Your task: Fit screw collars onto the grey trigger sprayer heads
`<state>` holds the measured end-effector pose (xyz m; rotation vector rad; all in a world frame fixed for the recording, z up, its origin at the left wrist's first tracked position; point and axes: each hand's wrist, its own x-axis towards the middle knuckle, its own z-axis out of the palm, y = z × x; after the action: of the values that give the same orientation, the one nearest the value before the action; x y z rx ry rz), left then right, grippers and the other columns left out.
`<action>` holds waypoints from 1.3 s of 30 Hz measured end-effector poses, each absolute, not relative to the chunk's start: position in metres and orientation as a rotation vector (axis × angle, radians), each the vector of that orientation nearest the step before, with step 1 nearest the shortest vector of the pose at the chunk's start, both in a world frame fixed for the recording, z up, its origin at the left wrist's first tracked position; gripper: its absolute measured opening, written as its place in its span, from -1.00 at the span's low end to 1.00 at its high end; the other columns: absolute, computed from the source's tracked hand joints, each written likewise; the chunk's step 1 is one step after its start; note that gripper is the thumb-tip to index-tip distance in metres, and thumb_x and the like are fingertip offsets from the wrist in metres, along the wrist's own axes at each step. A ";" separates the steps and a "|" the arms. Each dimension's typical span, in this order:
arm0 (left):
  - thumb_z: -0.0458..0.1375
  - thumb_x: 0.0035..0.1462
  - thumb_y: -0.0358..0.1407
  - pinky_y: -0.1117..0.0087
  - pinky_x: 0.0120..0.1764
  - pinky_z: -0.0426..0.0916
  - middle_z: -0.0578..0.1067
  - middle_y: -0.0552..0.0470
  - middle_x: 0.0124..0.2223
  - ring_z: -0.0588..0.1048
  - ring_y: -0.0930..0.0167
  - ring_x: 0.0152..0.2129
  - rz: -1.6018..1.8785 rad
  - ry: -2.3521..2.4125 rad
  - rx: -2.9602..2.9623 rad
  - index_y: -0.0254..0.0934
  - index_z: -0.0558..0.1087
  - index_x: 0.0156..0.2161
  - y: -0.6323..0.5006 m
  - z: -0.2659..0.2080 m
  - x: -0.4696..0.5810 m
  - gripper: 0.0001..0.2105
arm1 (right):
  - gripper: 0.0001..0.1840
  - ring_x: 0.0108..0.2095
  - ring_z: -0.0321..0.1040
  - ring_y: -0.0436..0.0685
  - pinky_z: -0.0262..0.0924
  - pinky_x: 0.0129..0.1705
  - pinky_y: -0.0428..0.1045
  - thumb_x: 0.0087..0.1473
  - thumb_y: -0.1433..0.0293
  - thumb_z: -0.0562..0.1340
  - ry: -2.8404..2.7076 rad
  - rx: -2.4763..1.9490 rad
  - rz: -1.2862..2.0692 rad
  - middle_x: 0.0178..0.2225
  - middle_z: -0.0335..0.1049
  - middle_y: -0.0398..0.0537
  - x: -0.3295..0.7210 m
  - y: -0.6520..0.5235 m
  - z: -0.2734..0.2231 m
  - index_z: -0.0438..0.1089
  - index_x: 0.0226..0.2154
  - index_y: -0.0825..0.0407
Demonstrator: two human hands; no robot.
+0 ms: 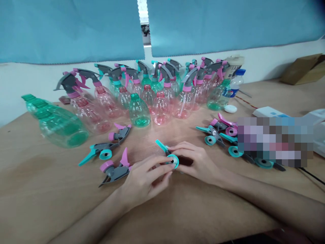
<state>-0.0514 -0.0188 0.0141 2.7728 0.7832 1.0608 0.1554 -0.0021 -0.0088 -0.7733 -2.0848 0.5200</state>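
Both hands meet over the near part of the tabletop (38,196), working on one spray head (173,161) with a teal collar and a teal trigger. The left hand (148,174) pinches the collar between its fingertips, the open end of the collar showing. The right hand (196,161) has its fingers curled at the spray head's other side, seemingly gripping the gray body, though the fingers hide most of the contact. Just beside the left hand lies a pink-and-gray spray head (109,172); a teal-collared one (105,155) and another pink one (120,133) lie beyond it. To the right of the right hand is a loose group of more spray heads (235,151), partly covered by a blurred patch. Behind the hands, a green bottle (139,113) and a pink bottle (161,110) stand with open necks, in front of rows of bottles, many topped with spray heads. Green bottles (59,125) sit at the far left. A drink bottle (237,83) with a blue cap stands at the right, near a white round object (230,108), with a cardboard box (301,71) farther off.
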 end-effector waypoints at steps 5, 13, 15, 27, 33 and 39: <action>0.10 0.13 -0.46 0.41 -0.30 0.51 0.54 -0.04 -0.16 0.54 0.41 -0.31 1.072 0.774 2.738 -0.24 0.46 -0.14 -0.020 0.016 -0.051 -0.80 | -0.80 -0.10 0.38 0.13 0.34 -0.10 0.08 0.05 0.37 0.27 -2.085 -0.766 0.507 -0.13 0.45 0.02 0.155 -0.002 -0.010 0.41 -0.20 0.02; 0.12 0.11 -0.47 0.42 -0.25 0.52 0.59 0.02 -0.20 0.57 0.42 -0.30 1.130 0.727 2.727 -0.25 0.47 -0.16 -0.018 0.017 -0.053 -0.80 | -0.78 -0.12 0.39 0.12 0.35 -0.11 0.07 0.04 0.35 0.28 -2.084 -0.755 0.529 -0.14 0.46 0.03 0.155 -0.002 -0.008 0.41 -0.20 0.03; 0.13 0.10 -0.47 0.45 -0.25 0.52 0.60 0.05 -0.21 0.58 0.43 -0.30 1.146 0.728 2.734 -0.23 0.47 -0.17 -0.017 0.018 -0.053 -0.80 | -0.78 -0.12 0.39 0.12 0.35 -0.11 0.07 0.04 0.35 0.28 -2.076 -0.760 0.531 -0.14 0.46 0.01 0.155 -0.002 -0.008 0.41 -0.20 0.01; 0.09 0.15 -0.44 0.40 -0.31 0.50 0.56 -0.01 -0.19 0.54 0.40 -0.32 0.988 0.838 2.851 -0.28 0.44 -0.18 -0.022 0.019 -0.045 -0.86 | -0.78 -0.07 0.37 0.14 0.33 -0.06 0.10 0.07 0.40 0.26 -2.094 -0.742 0.440 -0.11 0.45 0.04 0.156 -0.001 -0.011 0.39 -0.17 0.03; 0.09 0.15 -0.44 0.38 -0.31 0.47 0.54 0.03 -0.27 0.51 0.41 -0.38 0.906 0.794 2.897 -0.31 0.41 -0.18 -0.025 0.020 -0.041 -0.87 | -0.82 -0.01 0.32 0.17 0.29 0.00 0.12 0.07 0.38 0.25 -2.143 -0.702 0.386 -0.09 0.42 0.07 0.156 -0.002 -0.015 0.40 -0.21 0.04; 0.11 0.11 -0.46 0.37 -0.28 0.47 0.54 0.01 -0.20 0.50 0.40 -0.34 0.949 0.766 2.860 -0.31 0.39 -0.13 -0.024 0.016 -0.044 -0.81 | -0.82 -0.03 0.32 0.17 0.28 -0.01 0.12 0.05 0.40 0.26 -2.130 -0.730 0.405 -0.07 0.40 0.07 0.155 -0.002 -0.009 0.40 -0.22 0.04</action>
<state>-0.0440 -0.0241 0.0161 2.8598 0.7662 0.9493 0.1549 -0.0021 -0.0092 -0.7304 -2.1301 0.4049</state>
